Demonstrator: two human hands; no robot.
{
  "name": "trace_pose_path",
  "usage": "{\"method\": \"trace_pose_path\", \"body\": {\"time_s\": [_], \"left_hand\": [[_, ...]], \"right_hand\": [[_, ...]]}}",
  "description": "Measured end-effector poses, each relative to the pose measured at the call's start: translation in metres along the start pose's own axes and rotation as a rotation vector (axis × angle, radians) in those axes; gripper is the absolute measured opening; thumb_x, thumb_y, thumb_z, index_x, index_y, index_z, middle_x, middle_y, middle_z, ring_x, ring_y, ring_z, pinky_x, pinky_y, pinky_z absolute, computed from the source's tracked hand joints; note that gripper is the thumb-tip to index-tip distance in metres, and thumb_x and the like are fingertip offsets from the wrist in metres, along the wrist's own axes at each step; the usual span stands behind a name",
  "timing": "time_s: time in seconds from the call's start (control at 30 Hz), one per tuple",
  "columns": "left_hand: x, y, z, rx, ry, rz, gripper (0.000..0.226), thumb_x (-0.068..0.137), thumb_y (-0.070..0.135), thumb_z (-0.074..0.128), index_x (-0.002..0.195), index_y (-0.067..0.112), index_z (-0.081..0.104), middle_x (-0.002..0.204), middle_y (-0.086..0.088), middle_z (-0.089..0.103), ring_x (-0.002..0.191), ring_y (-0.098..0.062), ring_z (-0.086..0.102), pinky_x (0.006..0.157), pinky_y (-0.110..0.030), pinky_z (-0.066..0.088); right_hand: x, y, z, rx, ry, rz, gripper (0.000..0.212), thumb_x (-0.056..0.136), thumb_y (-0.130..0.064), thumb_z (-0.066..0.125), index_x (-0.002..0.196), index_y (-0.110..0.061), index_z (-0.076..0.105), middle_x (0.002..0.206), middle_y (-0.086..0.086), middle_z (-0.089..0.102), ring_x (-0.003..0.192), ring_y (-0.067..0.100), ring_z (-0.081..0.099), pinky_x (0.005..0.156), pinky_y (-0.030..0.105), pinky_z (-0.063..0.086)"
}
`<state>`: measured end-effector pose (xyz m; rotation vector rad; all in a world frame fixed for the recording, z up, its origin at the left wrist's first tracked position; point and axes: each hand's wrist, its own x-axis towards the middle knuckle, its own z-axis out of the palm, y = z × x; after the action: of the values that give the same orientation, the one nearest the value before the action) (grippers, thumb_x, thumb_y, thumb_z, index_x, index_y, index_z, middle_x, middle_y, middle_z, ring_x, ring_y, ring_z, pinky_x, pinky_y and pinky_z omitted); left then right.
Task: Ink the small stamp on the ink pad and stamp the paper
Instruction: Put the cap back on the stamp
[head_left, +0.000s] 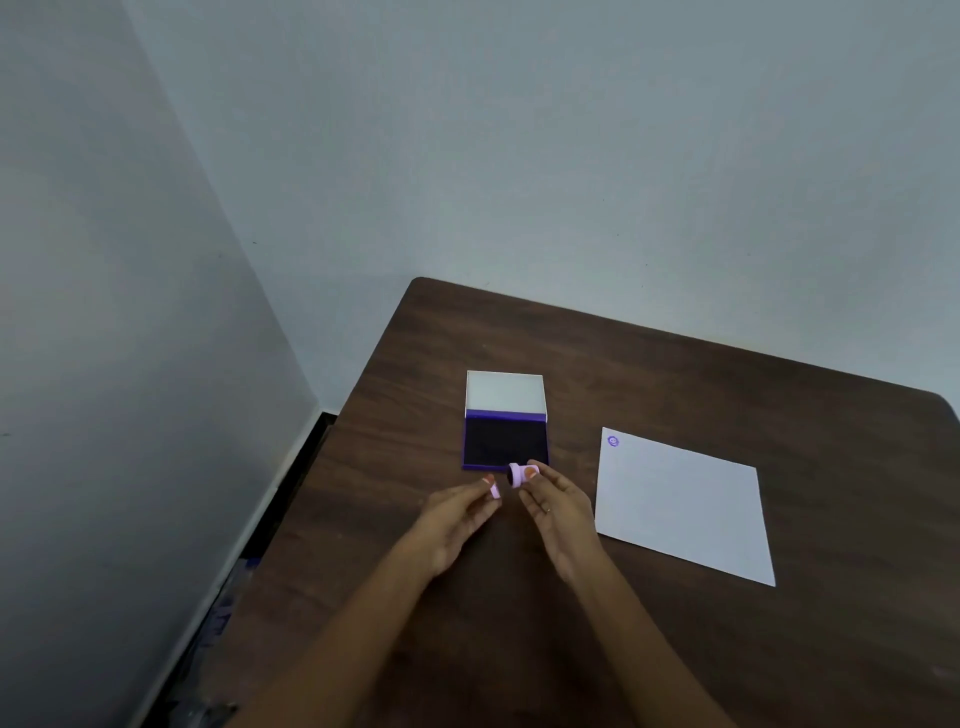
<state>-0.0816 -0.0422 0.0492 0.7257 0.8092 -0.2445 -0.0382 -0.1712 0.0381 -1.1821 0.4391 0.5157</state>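
Observation:
My right hand (558, 512) pinches a small pink stamp (516, 475) lying on its side, just in front of the ink pad's near edge. My left hand (457, 519) holds a small pink cap (494, 490) at its fingertips, a short gap left of the stamp. The ink pad (504, 441) lies open on the table, its dark purple pad facing up and its white lid (505, 394) tilted back. To the right lies a white sheet of paper (680, 512) with one purple stamp mark (613, 441) in its far left corner.
Everything rests on a dark brown wooden table (675, 374) set in a room corner. Grey walls stand behind and to the left. The table's left edge runs along a gap by the wall, with dim clutter on the floor (223, 613).

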Motion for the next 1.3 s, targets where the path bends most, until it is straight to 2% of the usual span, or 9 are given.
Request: {"method": "trace_pose_path", "body": {"time_s": [0.17, 0.37, 0.57, 0.73, 0.87, 0.93, 1.1, 1.23, 1.3], "left_hand": [[-0.004, 0.008, 0.002, -0.110, -0.097, -0.069, 0.019, 0.085, -0.001, 0.056, 0.103, -0.006, 0.060, 0.101, -0.023, 0.064, 0.094, -0.026, 0.062, 0.078, -0.031, 0.055], [-0.001, 0.013, 0.004, -0.112, -0.104, -0.073, 0.021, 0.085, -0.001, 0.056, 0.104, -0.008, 0.060, 0.104, -0.026, 0.063, 0.096, -0.028, 0.062, 0.075, -0.033, 0.056], [0.003, 0.016, 0.005, -0.052, -0.116, -0.059, 0.022, 0.084, -0.001, 0.058, 0.104, -0.007, 0.061, 0.102, -0.024, 0.066, 0.095, -0.027, 0.064, 0.083, -0.034, 0.056], [0.007, 0.016, 0.004, 0.101, -0.140, 0.031, 0.010, 0.079, 0.002, 0.064, 0.085, 0.001, 0.072, 0.087, -0.015, 0.075, 0.085, -0.020, 0.071, 0.073, -0.024, 0.058], [0.012, 0.012, 0.001, 0.218, -0.064, 0.098, 0.019, 0.075, 0.006, 0.070, 0.093, 0.001, 0.069, 0.095, -0.017, 0.071, 0.084, -0.020, 0.070, 0.067, -0.022, 0.059], [0.013, 0.010, -0.001, 0.279, -0.052, 0.113, 0.020, 0.076, 0.010, 0.071, 0.094, 0.003, 0.069, 0.095, -0.015, 0.071, 0.083, -0.018, 0.070, 0.061, -0.019, 0.057], [0.019, 0.014, -0.009, 0.396, 0.043, 0.202, 0.009, 0.085, 0.020, 0.062, 0.086, 0.013, 0.067, 0.089, -0.008, 0.069, 0.085, -0.016, 0.067, 0.064, -0.021, 0.053], [0.031, 0.020, -0.020, 0.432, 0.276, 0.389, 0.015, 0.093, 0.017, 0.048, 0.090, 0.013, 0.062, 0.082, -0.004, 0.065, 0.079, -0.014, 0.062, 0.064, -0.020, 0.049], [0.035, 0.023, -0.024, 0.447, 0.336, 0.425, 0.017, 0.094, 0.014, 0.045, 0.096, 0.010, 0.062, 0.083, -0.003, 0.064, 0.079, -0.014, 0.061, 0.065, -0.020, 0.049]], "right_hand": [[-0.002, -0.003, 0.006, -0.053, -0.056, -0.045, 0.015, 0.082, -0.006, 0.060, 0.096, -0.011, 0.064, 0.101, 0.012, 0.066, 0.092, 0.020, 0.064, 0.069, 0.020, 0.057], [-0.005, -0.001, 0.009, -0.295, -0.020, -0.172, 0.026, 0.081, -0.014, 0.063, 0.106, -0.009, 0.062, 0.108, 0.013, 0.065, 0.101, 0.024, 0.061, 0.092, 0.037, 0.049], [-0.004, -0.008, 0.011, -0.464, -0.027, -0.266, 0.028, 0.076, -0.018, 0.069, 0.103, -0.011, 0.065, 0.100, 0.005, 0.068, 0.093, 0.013, 0.061, 0.074, 0.020, 0.047], [0.002, -0.007, 0.011, -0.491, -0.014, -0.256, 0.023, 0.075, -0.018, 0.070, 0.097, -0.012, 0.067, 0.097, 0.002, 0.068, 0.094, 0.012, 0.062, 0.070, 0.016, 0.048], [0.007, -0.001, 0.011, -0.462, 0.050, -0.162, 0.031, 0.078, -0.021, 0.069, 0.105, -0.010, 0.062, 0.105, 0.012, 0.066, 0.098, 0.024, 0.062, 0.091, 0.040, 0.052], [0.008, 0.001, 0.011, -0.458, 0.038, -0.152, 0.031, 0.078, -0.020, 0.068, 0.106, -0.008, 0.062, 0.107, 0.015, 0.066, 0.099, 0.026, 0.062, 0.093, 0.044, 0.051], [0.005, 0.003, 0.013, -0.626, 0.034, -0.330, 0.014, 0.077, -0.020, 0.070, 0.089, -0.023, 0.063, 0.086, -0.006, 0.066, 0.083, 0.005, 0.060, 0.072, 0.017, 0.046], [0.003, 0.015, 0.015, -0.895, -0.100, -0.409, 0.006, 0.085, -0.015, 0.058, 0.085, -0.013, 0.064, 0.086, 0.000, 0.067, 0.084, 0.011, 0.062, 0.083, 0.023, 0.047], [0.004, 0.023, 0.014, -1.063, -0.124, -0.473, 0.012, 0.087, -0.019, 0.055, 0.091, -0.011, 0.063, 0.095, 0.004, 0.066, 0.087, 0.011, 0.058, 0.079, 0.016, 0.042]]}}
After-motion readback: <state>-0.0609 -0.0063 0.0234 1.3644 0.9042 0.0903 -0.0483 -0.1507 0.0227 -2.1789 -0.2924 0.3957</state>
